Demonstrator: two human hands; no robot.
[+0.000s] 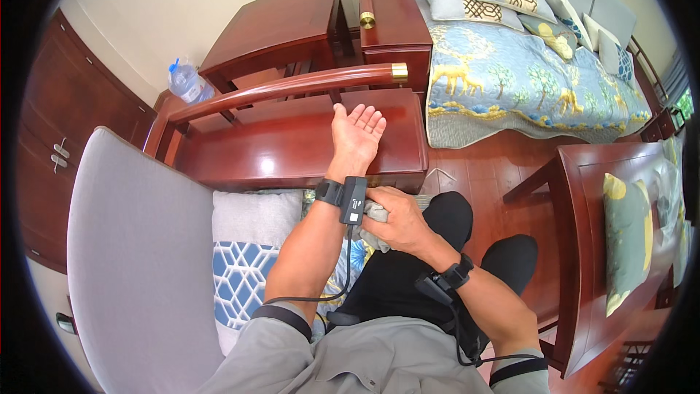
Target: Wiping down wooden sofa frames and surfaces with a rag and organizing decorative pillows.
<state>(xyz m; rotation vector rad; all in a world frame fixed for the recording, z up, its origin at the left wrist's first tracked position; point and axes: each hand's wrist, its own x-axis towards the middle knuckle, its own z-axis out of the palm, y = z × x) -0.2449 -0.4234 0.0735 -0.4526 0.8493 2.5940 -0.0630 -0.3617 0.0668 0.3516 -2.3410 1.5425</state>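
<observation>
Palm up and fingers spread, my left hand [358,134] is held out over the wooden side cabinet [257,145] of the sofa and holds nothing. A black strapped device [354,201] with a cable sits on the left wrist. Close beside that device, my right hand [402,218] grips a crumpled grey cloth [377,212]. Part of the cloth hides behind the fingers and the device. Whether the right fingertips touch the device, I cannot tell. Another black device [437,287] is strapped to the right wrist.
A wooden armrest rail [290,86] runs over the cabinet. Behind it are a side table [273,22] and a plastic water bottle [188,85]. A patterned cushion [249,257] lies at left. A wooden table [582,262] bearing a green cushion [626,243] stands right; a quilt-covered sofa [514,79] is beyond.
</observation>
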